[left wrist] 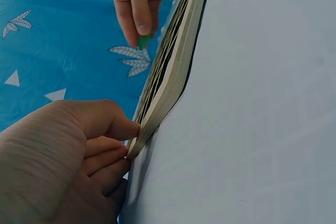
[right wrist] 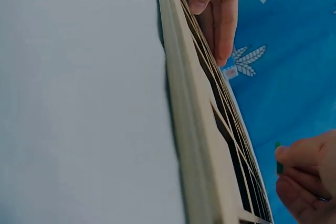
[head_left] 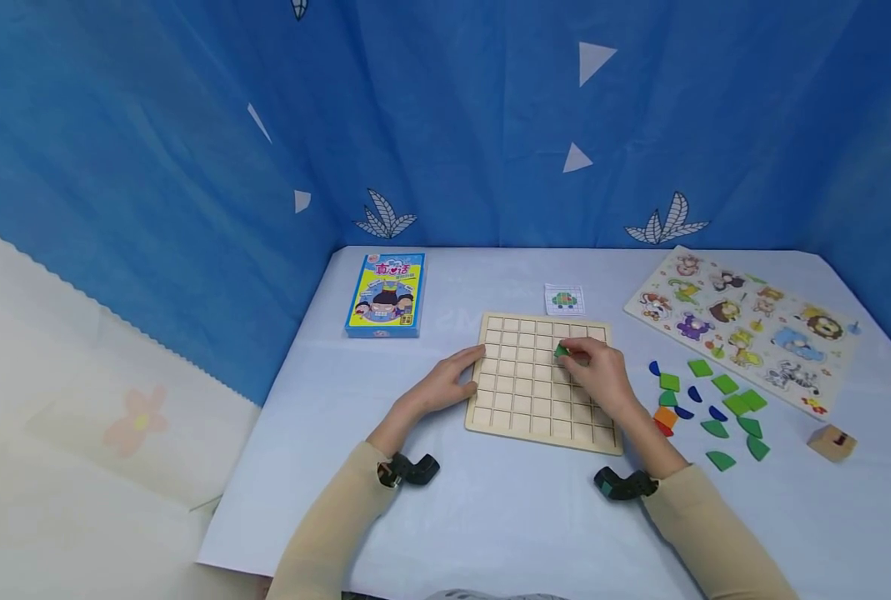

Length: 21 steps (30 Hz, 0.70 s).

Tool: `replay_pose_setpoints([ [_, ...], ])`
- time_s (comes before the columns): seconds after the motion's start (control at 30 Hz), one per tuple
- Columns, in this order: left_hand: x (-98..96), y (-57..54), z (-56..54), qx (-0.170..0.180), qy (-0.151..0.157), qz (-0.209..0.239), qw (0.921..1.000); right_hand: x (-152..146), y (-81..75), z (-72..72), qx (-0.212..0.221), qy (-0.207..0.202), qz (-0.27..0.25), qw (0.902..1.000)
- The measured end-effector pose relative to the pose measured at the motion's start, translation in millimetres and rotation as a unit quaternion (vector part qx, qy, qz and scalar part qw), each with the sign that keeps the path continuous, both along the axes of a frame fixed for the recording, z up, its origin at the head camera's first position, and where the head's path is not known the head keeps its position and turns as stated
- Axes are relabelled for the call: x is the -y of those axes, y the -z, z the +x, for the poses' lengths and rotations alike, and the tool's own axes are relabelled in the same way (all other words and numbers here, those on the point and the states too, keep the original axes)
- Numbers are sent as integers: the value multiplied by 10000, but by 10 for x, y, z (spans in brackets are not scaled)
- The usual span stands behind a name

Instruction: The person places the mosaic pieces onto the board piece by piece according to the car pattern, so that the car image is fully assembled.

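Observation:
A wooden board [head_left: 522,385] with a grid of square recesses lies flat on the white table. My left hand [head_left: 442,384] touches its left edge, thumb and fingers spread along the rim; in the left wrist view the thumb tip [left wrist: 131,129] meets that rim. Over the board's upper right part, my right hand [head_left: 598,373] pinches a small green wooden tile [head_left: 561,351] between thumb and fingertips. The right wrist view shows this green tile [right wrist: 279,160] edge-on above the grid; its full outline is partly covered by the fingers.
Loose tiles lie right of the board: green squares [head_left: 725,384], green quarter-circles [head_left: 720,460], blue pieces [head_left: 718,413], an orange square [head_left: 666,417]. Behind the board is a pattern card [head_left: 564,300]. An animal puzzle board [head_left: 730,321], wooden block [head_left: 833,443] and boxed game [head_left: 386,296] stand around.

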<state>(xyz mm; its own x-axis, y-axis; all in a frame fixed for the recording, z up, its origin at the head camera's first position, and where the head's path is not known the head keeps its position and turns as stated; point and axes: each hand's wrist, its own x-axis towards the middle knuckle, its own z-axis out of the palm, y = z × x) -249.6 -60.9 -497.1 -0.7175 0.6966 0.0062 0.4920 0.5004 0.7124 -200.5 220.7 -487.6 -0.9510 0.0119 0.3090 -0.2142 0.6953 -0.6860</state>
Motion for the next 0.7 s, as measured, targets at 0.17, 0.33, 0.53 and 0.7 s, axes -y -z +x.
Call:
replay_pose_setpoints([
  [0.17, 1, 10, -3, -50, 19, 19, 10000, 7, 57, 1, -201, -80, 273, 9994],
  [0.33, 0, 16, -6, -66, 29, -2, 10000, 1, 75, -2, -294, -96, 434, 9986],
  [0.53, 0, 6, -5, -5, 9, -2, 10000, 8, 86, -2, -308, -114, 538, 9980],
  [0.7, -1, 7, -15, -13, 18, -55, 10000, 13, 72, 9, -349, -150, 676, 9970],
])
